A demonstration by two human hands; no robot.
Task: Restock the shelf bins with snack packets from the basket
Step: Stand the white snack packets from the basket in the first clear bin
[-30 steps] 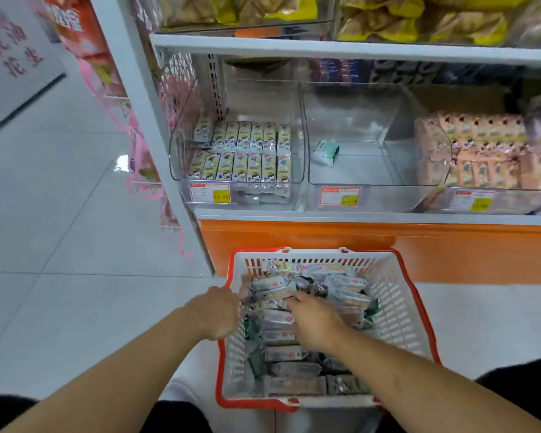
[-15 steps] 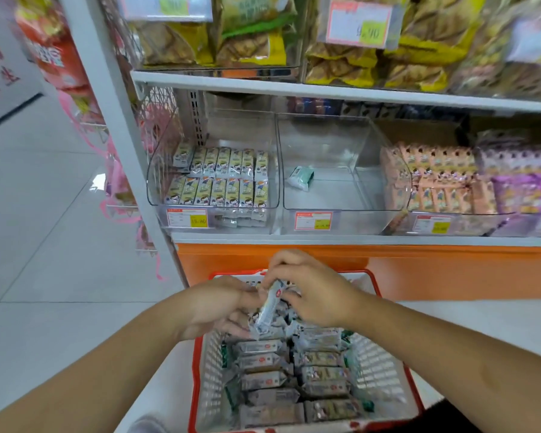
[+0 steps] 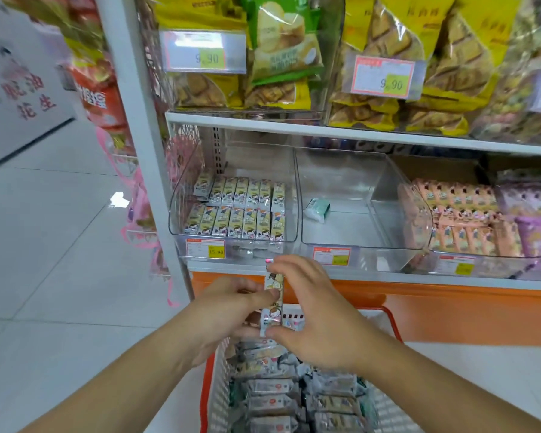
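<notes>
Crouching before the shelf [image 3: 325, 128], a person lifts one packet [image 3: 273, 303] above the basket [image 3: 391, 323], below the half-filled bin [image 3: 181, 210]. The right hand [image 3: 319, 320] pinches its ends; the left hand [image 3: 231, 310] steadies its middle. It looks light and crinkly, probably slippery, best gripped at the sealed ends.

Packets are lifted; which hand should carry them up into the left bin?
Right, probably. The right hand spans the packet stack top to bottom, just below the left bin. The left hand only steadies its side.
</notes>
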